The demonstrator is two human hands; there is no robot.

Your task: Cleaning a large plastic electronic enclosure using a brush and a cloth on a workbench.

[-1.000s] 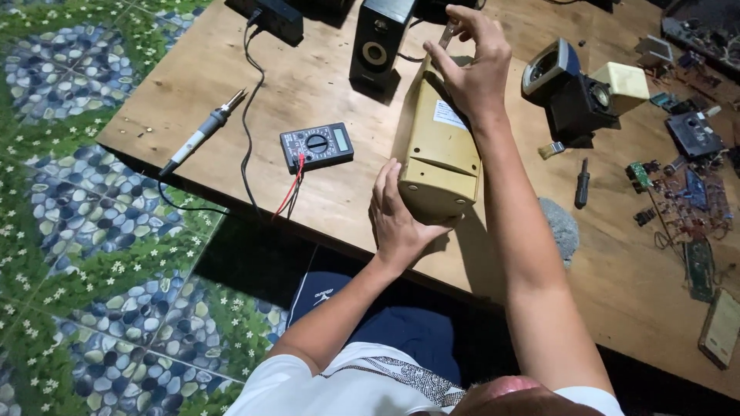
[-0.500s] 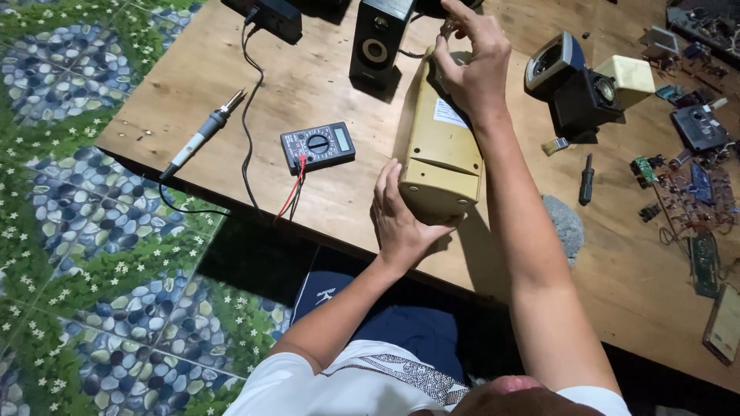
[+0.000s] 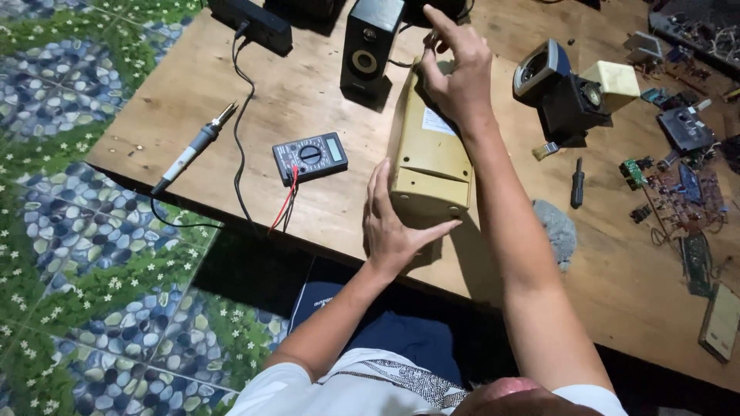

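You brace the beige plastic casing (image 3: 428, 158) with your flat, spread left hand (image 3: 393, 223) while your right hand (image 3: 456, 73) fingers press loosely on its far end; next, steady it.

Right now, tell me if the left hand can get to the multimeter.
Probably yes. The left hand rests against the near end of the beige casing, and the multimeter lies just to its left on bare table, with only its thin leads between.
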